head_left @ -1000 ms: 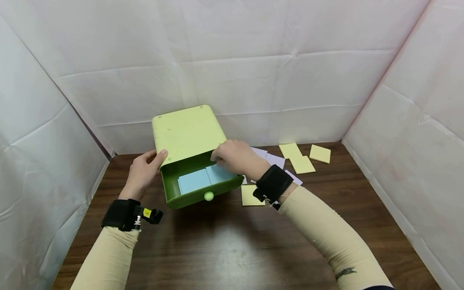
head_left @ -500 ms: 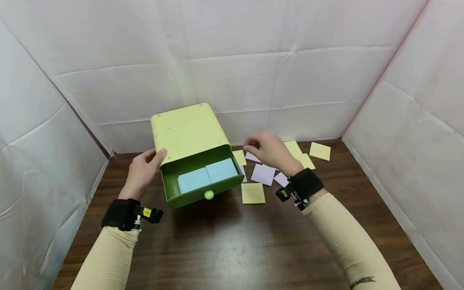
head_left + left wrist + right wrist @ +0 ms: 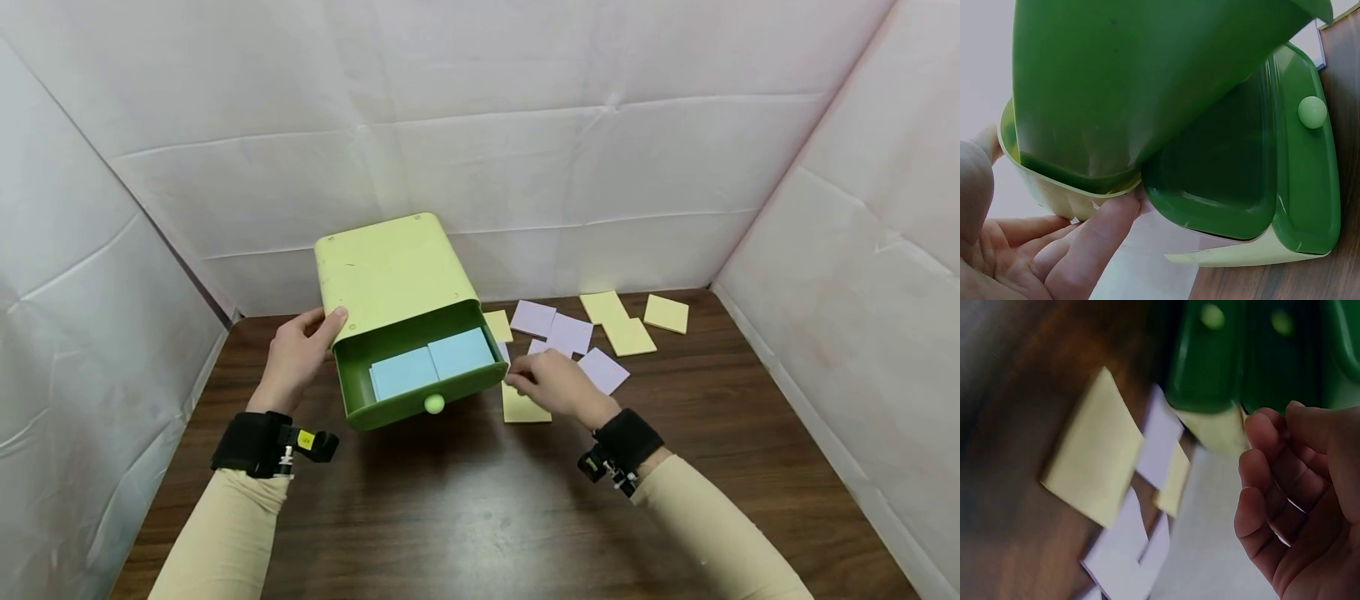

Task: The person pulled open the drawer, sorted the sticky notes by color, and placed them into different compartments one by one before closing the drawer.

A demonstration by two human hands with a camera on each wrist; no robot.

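The right hand (image 3: 551, 385) has come back toward the person since half a second ago: then it was raised over the purple notes at the back of the surface, and now it sits low on the dark wooden surface (image 3: 480, 508), just right of the open green drawer (image 3: 420, 379), over the near yellow sticky note (image 3: 522, 409). Its fingers are curled, with the fingertips (image 3: 517, 379) at the note's far edge close to the drawer's corner; the right wrist view shows the curled fingers (image 3: 1272, 481) but is too blurred to tell whether they actually pinch anything. With the hand gone from the back, the purple sticky notes (image 3: 570, 335) lie fully uncovered, and the yellow notes (image 3: 628, 337) beyond them lie where they did, along with the small yellow one (image 3: 497, 325) beside the box. The left hand (image 3: 296, 354) has not shifted: it holds the left side of the light green drawer box (image 3: 386, 271), thumb on the top edge and fingers underneath, as the left wrist view confirms with fingers (image 3: 1085, 244) pressed against the box's lower rim. The drawer is pulled out as before, its round knob (image 3: 432, 404) facing the person, and the two blue sticky note pads (image 3: 431, 365) lie side by side inside it, unchanged.
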